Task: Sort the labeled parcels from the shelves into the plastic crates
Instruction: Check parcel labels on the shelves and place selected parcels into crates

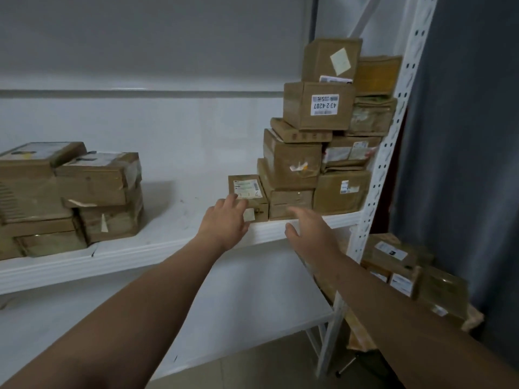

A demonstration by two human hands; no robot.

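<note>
The left hand [224,221] has its fingers [238,203] nearly straight and slightly spread. The tips lie flat on top of a small flat parcel [259,204], over the lower edge of its white label, touching it without curling round it. That parcel lies at the front edge of the white shelf [168,242], just left of and against a tall stack of cardboard parcels [292,164]. The right hand [311,237] is open too, with fingers extended and loosely together and the thumb apart. It holds nothing and points at the lowest box of the stack. It is smeared by motion blur, so I cannot tell whether the fingertips reach the cardboard. The print on the small parcel's label is too fine to read. Higher in the stack, one box [318,105] bears an upside-down label reading 43-2-4207. A second pile of parcels [70,192] sits well apart at the left end of the shelf and is cut off by the frame. More parcels [407,270] lie low beyond the perforated white upright [393,136], partly hidden behind the right forearm, with a dark curtain [463,136] behind them. Both bare forearms reach forward and upward from the bottom corners, wrists about level with the shelf edge and backs of the hands up.
</note>
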